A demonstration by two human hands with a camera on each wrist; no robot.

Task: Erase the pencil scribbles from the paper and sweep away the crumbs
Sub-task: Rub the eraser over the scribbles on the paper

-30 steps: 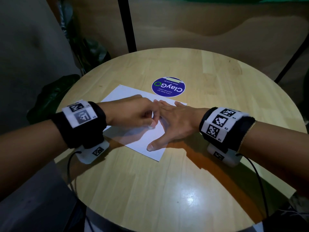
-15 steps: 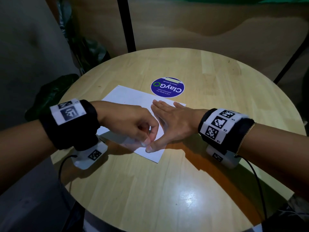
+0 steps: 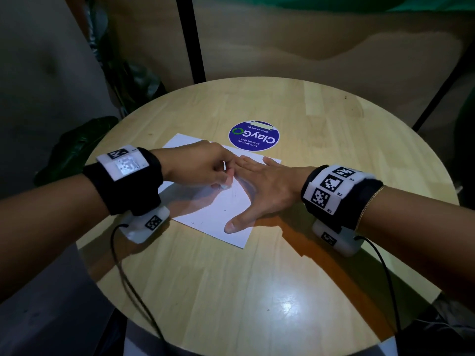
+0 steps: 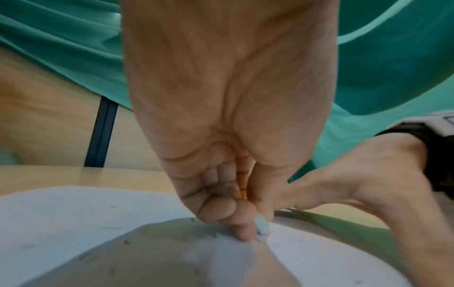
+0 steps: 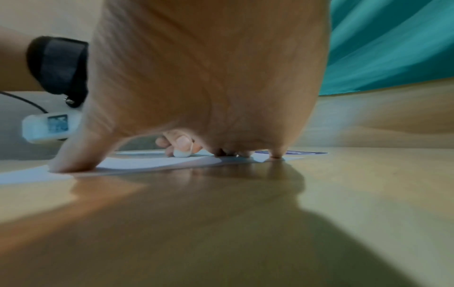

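The paper (image 3: 218, 201) lies flat on the round worktop (image 3: 257, 291), just near of the blue sticker (image 3: 254, 136). The left hand (image 3: 203, 167) pinches a small white eraser (image 3: 225, 186) between thumb and fingertips, tip down on the sheet. The right hand (image 3: 267, 186) is spread flat, thumb and fingers pressing the paper's right side to pin it.

What could go sideways, I'd guess:
- The eraser works right next to the right fingers (image 3: 246, 163), nearly touching them. A hard stroke toward them bumps the hand and the pin slips.
- Only the right part of the sheet is held. A stroke pushing toward that hand could buckle or crease the sheet; the left side is free.
- Rubbing over loose crumbs (image 4: 110, 228) could smear graphite instead of lifting it.
- Sweeping later with the sheet unpinned could slide the whole sheet toward the worktop's edge.

Hard to tell:
- Whatever scribbles sit under either hand are hidden. Only faint lines show between the hands, plus a few short dark marks.
- From the left wrist view those little dark dashes could be crumbs or leftover pencil, can't say which.
- The eraser's shape is mostly covered by fingers.
- The right wrist view is blurry, and the palm blocks most of it.
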